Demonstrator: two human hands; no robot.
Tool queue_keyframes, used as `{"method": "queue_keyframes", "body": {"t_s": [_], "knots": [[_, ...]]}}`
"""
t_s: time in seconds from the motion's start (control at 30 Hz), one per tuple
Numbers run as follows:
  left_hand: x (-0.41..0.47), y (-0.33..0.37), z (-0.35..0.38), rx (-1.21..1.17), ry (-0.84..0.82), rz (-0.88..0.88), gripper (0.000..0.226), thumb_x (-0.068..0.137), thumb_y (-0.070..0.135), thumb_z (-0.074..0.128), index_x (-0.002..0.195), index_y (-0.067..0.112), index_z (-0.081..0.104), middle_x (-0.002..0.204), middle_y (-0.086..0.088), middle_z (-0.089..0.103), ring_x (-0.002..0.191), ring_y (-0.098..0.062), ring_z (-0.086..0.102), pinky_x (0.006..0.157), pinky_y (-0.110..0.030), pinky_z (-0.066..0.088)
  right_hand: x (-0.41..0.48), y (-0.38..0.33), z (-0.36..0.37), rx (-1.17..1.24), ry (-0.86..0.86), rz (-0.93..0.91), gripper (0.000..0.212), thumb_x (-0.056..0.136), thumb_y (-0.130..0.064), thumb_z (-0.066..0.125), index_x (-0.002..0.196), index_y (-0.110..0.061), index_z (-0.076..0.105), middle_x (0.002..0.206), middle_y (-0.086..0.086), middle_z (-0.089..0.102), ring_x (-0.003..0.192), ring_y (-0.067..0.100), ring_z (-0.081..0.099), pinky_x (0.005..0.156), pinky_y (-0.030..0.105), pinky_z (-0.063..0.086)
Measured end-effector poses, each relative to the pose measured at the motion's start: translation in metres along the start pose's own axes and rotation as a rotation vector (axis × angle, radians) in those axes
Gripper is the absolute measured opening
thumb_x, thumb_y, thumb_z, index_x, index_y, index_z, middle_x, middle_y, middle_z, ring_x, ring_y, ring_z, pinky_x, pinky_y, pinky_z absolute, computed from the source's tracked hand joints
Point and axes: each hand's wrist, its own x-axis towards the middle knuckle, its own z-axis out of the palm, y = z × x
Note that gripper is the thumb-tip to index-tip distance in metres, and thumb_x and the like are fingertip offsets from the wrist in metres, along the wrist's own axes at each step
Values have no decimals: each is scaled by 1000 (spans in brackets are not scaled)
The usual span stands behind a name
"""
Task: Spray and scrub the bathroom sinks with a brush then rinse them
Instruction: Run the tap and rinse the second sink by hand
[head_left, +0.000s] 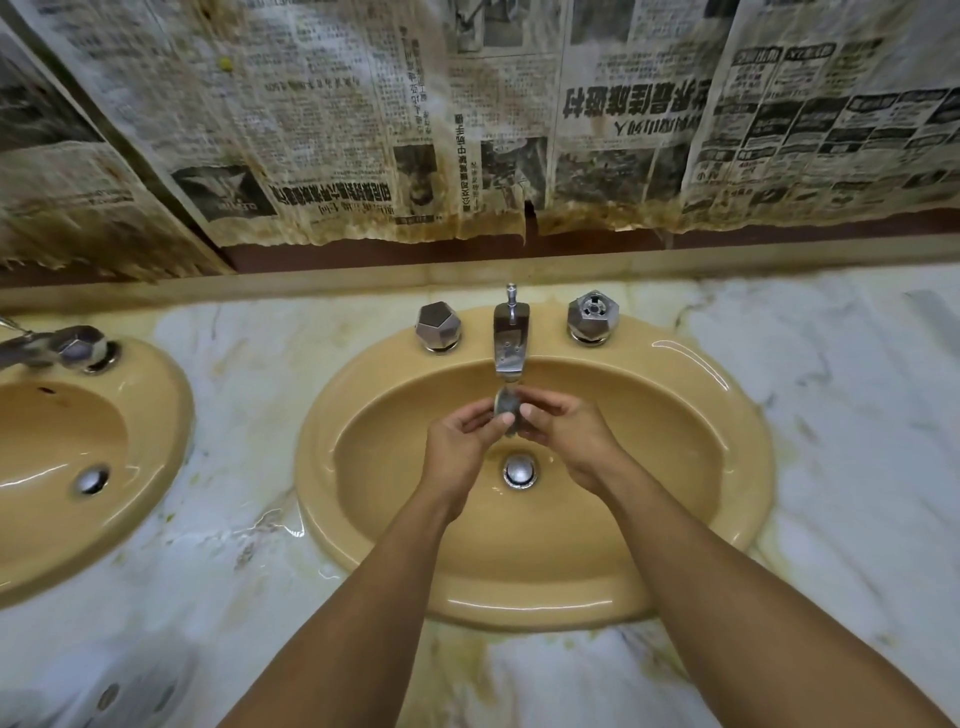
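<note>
**First inspector:** Where did we find the sink?

**Second inspector:** We found the tan oval sink (675, 395) set into the marble countertop (249, 395), close to its back edge. Its chrome spout (509, 343) and two faceted knobs stood along its rear rim. A second sink (156, 415) of the same colour sat toward the countertop's left end.

**First inspector:** And the hands?

**Second inspector:** Both were over the basin, just under the spout. We noted the left hand (462, 441) and the right hand (566, 436) each pinching one small round grey metal piece (505, 405) between thumb and fingertips. We could not tell what the piece was.

**First inspector:** The fittings?

**Second inspector:** The left knob (438, 327) was closed on top, and the right knob (592, 317) showed an open recess. The drain stopper (519, 470) sat at the basin's bottom, below the hands. We recorded a wet sheen on the countertop by the sink's front-left rim. Stained newspaper (363, 130) covered the wall above the back edge.
</note>
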Motion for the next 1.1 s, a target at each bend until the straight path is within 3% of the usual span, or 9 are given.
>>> {"method": "queue_keyframes", "body": {"t_s": [0.1, 0.2, 0.27, 0.37, 0.57, 0.67, 0.77, 0.9, 1.1], "knots": [[2, 3, -1, -50, -13, 10, 33, 93, 4, 73, 126, 9, 72, 112, -5, 78, 97, -10, 72, 79, -21, 54, 3, -4, 5, 35, 6, -8, 28, 97, 3, 61, 110, -19, 74, 104, 4, 78, 90, 16, 73, 81, 26, 58], [8, 8, 0, -87, -19, -31, 34, 97, 8, 69, 130, 10, 70, 115, -5, 77, 107, -21, 73, 93, -36, 54, 5, -8, 6, 31, 44, -26, 28, 96, 3, 63, 105, -21, 74, 104, 1, 77, 91, 15, 73, 76, 25, 56], [12, 14, 1, -109, -42, -68, 32, 99, 10, 66, 131, 12, 69, 117, -4, 77, 110, -21, 73, 95, -39, 55, 6, -8, 4, 24, 69, -31, 29, 95, 3, 63, 112, -18, 74, 108, 3, 77, 95, 16, 73, 74, 27, 56], [15, 21, 5, -151, -65, -143, 24, 99, 12, 67, 123, 12, 71, 112, -7, 78, 105, -24, 75, 89, -38, 61, 2, -8, 0, -5, 88, -39, 31, 95, 3, 64, 118, -15, 74, 106, -1, 78, 92, 11, 73, 74, 28, 55], [19, 24, 13, -288, -20, -281, 33, 100, 15, 66, 126, -6, 66, 107, -18, 77, 92, -27, 77, 76, -36, 64, -10, -12, -7, -74, 90, -109, 36, 93, 0, 68, 105, -33, 75, 102, -12, 78, 95, 2, 72, 83, 22, 54], [21, 21, 12, -340, -23, -341, 31, 103, 19, 63, 123, -5, 67, 114, -18, 74, 104, -29, 72, 80, -39, 64, -13, -14, -4, -243, 20, -171, 44, 88, 0, 74, 116, -34, 72, 106, -16, 76, 103, 0, 69, 93, 18, 53], [26, 13, 3, -232, -85, -366, 29, 101, 22, 65, 119, 1, 72, 112, -16, 64, 101, -31, 55, 88, -44, 62, -11, -12, 0, -504, -5, -282, 50, 84, 3, 75, 119, -33, 72, 109, -25, 68, 100, -4, 65, 93, 13, 48], [28, 19, -5, -79, -107, -387, 21, 101, 23, 65, 111, 7, 73, 84, -5, 68, 85, -21, 54, 93, -36, 55, -2, -13, 1, -657, 60, -331, 37, 84, -4, 79, 116, -23, 78, 108, -9, 74, 99, 4, 66, 90, 12, 47], [30, 27, -2, -243, -50, -388, 24, 101, 14, 65, 119, -1, 69, 106, -18, 74, 95, -29, 73, 78, -41, 64, -5, -12, 5, -577, 213, -325, 17, 85, -5, 78, 98, -16, 82, 87, -13, 72, 82, -5, 66, 80, 14, 48]]}}
